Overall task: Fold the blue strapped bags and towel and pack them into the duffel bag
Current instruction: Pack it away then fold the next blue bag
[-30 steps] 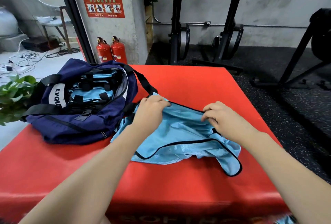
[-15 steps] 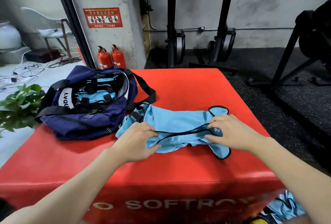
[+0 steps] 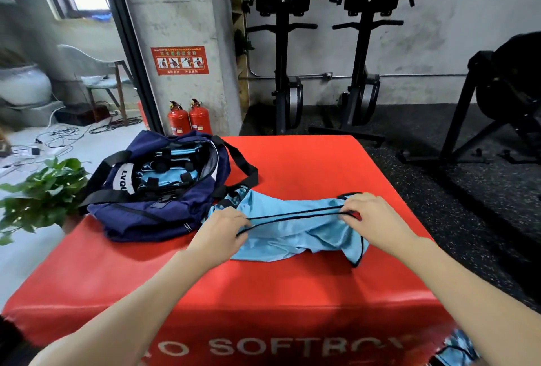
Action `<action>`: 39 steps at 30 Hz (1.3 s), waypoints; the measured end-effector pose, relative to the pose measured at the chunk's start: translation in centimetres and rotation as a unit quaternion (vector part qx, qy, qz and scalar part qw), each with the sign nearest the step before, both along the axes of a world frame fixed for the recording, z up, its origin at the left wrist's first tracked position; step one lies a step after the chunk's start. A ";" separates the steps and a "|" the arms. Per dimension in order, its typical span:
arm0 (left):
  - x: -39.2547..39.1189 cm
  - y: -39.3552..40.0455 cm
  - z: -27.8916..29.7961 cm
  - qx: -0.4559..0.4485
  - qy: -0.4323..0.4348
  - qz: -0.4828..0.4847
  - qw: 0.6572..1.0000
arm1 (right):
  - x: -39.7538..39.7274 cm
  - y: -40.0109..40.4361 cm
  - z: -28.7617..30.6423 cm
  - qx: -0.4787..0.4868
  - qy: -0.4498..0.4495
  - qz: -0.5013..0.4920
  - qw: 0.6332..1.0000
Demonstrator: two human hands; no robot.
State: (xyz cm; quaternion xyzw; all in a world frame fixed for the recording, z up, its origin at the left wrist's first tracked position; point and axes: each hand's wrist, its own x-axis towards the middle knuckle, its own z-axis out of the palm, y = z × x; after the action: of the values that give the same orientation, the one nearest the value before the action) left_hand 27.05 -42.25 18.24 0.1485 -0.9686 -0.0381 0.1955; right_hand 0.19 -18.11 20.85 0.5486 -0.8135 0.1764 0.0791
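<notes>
Light-blue fabric with black edging [image 3: 295, 231] is spread in a loose, partly folded band on the red padded box [image 3: 292, 292], just right of the navy duffel bag [image 3: 152, 204] and touching the bag's black shoulder strap [image 3: 243, 166] at its left end. The duffel bag is seen lying open on the box's left rear corner, its mouth turned upward, and inside it several pieces of the same light-blue cloth with black straps and buckles [image 3: 167, 169] are packed; how many cannot be told. The cloth on the box is held at both ends: the black-trimmed edge is pinched by the curled fingers of the left hand [image 3: 222, 237] at the near left side, and the same trimmed edges are pinched between thumb and curled fingers of the right hand [image 3: 371, 219] at the right end, so that the two black edge lines are drawn nearly parallel between the hands. A loose flap of the cloth hangs forward below the right hand. More blue fabric [image 3: 456, 348] is glimpsed, blurred, beside the box's lower right corner.
</notes>
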 end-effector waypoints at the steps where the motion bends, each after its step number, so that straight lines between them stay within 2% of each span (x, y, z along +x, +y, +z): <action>1: -0.1 -0.4 1.3 0.020 0.018 0.008 1.000 | -0.2 0.2 1.0 -0.009 0.016 0.004 1.000; 6: -1.1 -1.8 10.4 0.048 0.088 0.029 0.995 | -0.9 0.8 7.4 0.001 0.057 0.016 0.998; 9: -2.0 -2.0 17.3 0.042 0.133 0.036 0.990 | -0.9 1.0 12.8 -0.041 0.064 0.012 0.997; 13: -1.8 -1.4 26.7 -0.019 0.156 0.045 0.987 | -0.2 2.5 21.2 -0.119 0.067 0.004 0.991; 16: -0.7 -0.9 32.6 -0.056 0.191 0.052 0.979 | 0.6 4.4 26.9 -0.170 0.033 -0.017 0.985; 22: 2.3 2.6 40.9 -0.059 0.235 0.062 0.968 | 1.6 7.0 35.5 -0.202 0.041 -0.046 0.978; 27: 5.5 4.6 45.7 -0.019 0.235 0.048 0.971 | 3.5 10.0 41.1 -0.255 0.040 -0.048 0.965; 31: 7.2 5.4 48.0 0.077 0.240 -0.008 0.968 | 4.2 11.9 43.8 -0.268 0.043 -0.042 0.961; 36: 8.8 6.5 50.1 0.239 0.253 -0.070 0.935 | 5.6 14.6 46.7 -0.274 0.038 -0.047 0.960; 39: 9.2 6.9 50.7 0.288 0.277 -0.099 0.911 | 5.9 15.5 47.5 -0.271 0.012 -0.044 0.961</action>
State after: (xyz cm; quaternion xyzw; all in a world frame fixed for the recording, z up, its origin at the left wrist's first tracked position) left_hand 36.28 -35.30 68.91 0.0853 -0.8324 -0.3746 0.3994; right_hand 6.13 -2.60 68.37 0.4723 -0.7573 0.3801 0.2427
